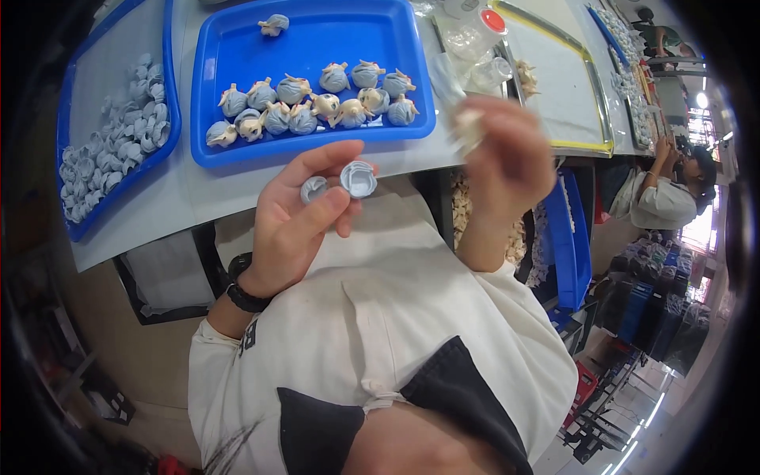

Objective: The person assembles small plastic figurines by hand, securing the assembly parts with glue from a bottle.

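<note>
My left hand (297, 210) is closed around two hollow grey doll-hair shells. One hair shell (362, 180) sits at the fingertips with its hollow side showing; the other hair shell (314, 188) rests near the palm. To the right, my right hand (511, 150) is raised and smeared by motion, its fingers pinching a small cream-coloured part (469, 131) whose shape is blurred. Beyond my hands, a blue tray (237, 55) holds several doll heads (303, 119) with grey hair and cream faces. A single doll head (274, 25) lies apart at the tray's far side.
At left, another blue tray (176, 87) carries a heap of loose grey hair shells (119, 150). Clear plastic jars (491, 73), one red-lidded, and a yellow-edged frame (611, 146) stand at back right. Cream parts (461, 206) fill a container below the table edge. Another person (669, 194) sits far right.
</note>
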A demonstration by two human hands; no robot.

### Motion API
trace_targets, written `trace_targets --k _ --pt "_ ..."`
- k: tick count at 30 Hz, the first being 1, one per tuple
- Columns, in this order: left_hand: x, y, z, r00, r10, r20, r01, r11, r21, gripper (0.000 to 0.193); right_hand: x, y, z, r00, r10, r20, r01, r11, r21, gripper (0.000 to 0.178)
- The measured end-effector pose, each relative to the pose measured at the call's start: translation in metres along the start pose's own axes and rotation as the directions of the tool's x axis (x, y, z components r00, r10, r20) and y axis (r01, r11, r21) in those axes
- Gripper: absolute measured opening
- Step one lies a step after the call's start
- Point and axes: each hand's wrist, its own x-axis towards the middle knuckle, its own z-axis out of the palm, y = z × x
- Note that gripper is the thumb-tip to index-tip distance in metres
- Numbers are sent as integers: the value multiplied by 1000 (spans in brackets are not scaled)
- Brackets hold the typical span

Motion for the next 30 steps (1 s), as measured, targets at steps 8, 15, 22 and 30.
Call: trace_targets --k 8,15,22,30 --pt "-3 -4 3 966 196 -167 -192 980 42 34 5 -11 34 934 -209 291 237 969 -65 38" --pt "-4 -10 -3 965 194 -174 -193 981 24 31 7 -9 32 894 -109 434 178 976 -121 36" --pt "-5 -9 -2 965 223 -134 -219 975 45 30 5 -11 31 897 -132 422 212 966 -148 34" --pt "-5 -6 -3 958 262 -116 -255 964 73 29 3 -7 32 908 -170 382 207 977 -58 32"
